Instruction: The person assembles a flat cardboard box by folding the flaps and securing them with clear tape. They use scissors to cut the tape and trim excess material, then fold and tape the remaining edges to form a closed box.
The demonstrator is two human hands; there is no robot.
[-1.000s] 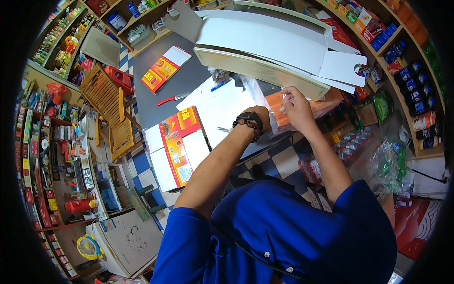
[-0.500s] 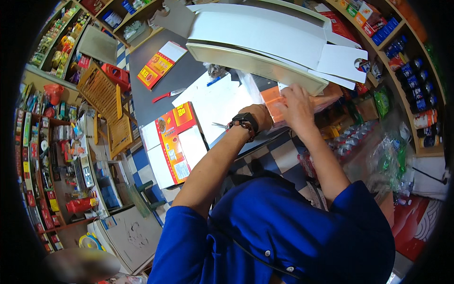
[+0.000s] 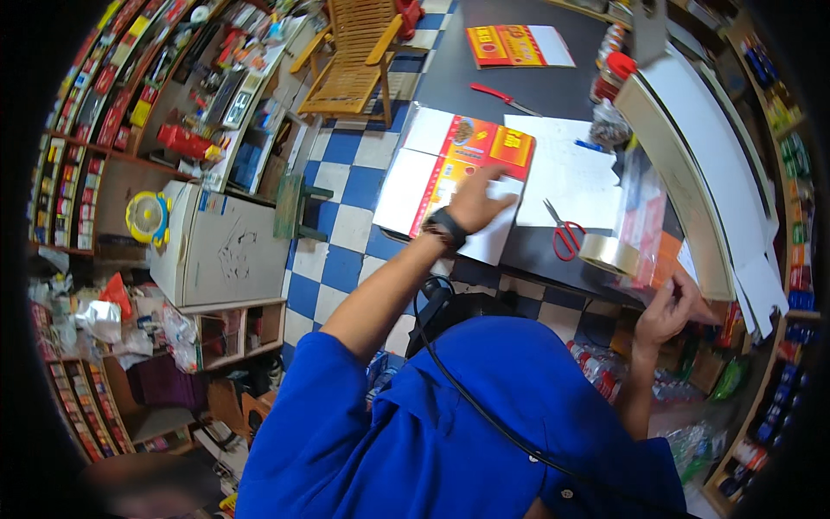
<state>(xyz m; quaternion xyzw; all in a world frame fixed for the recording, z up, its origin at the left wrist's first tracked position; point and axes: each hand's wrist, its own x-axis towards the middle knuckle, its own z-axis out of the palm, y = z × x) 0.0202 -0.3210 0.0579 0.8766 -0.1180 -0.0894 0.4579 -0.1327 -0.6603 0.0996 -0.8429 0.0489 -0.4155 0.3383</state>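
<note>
My left hand (image 3: 474,208) reaches over a flattened red, yellow and white carton (image 3: 437,183) at the desk's near edge. Its fingers are spread and nothing is held; I cannot tell whether the fingertips touch the card. At the right edge of the desk, my right hand (image 3: 664,313) has its fingers bent together at the edge of a clear and orange plastic packet (image 3: 659,259), apparently pinching it. Between the hands lie red-handled scissors (image 3: 566,238) and a roll of clear tape (image 3: 609,254). White paper (image 3: 566,186) lies behind them.
A second carton (image 3: 520,46), a red-handled knife (image 3: 504,99) and a red-lidded jar (image 3: 612,78) are farther back. A long pale box (image 3: 679,173) with white card lines the right side. A wooden chair (image 3: 350,65) stands left of the desk, with loaded shelves around.
My view has turned left. My left hand has left the orange packet and moved left over the carton, its fingers spread. My right hand stays at the packet. Scissors and tape now show fully.
</note>
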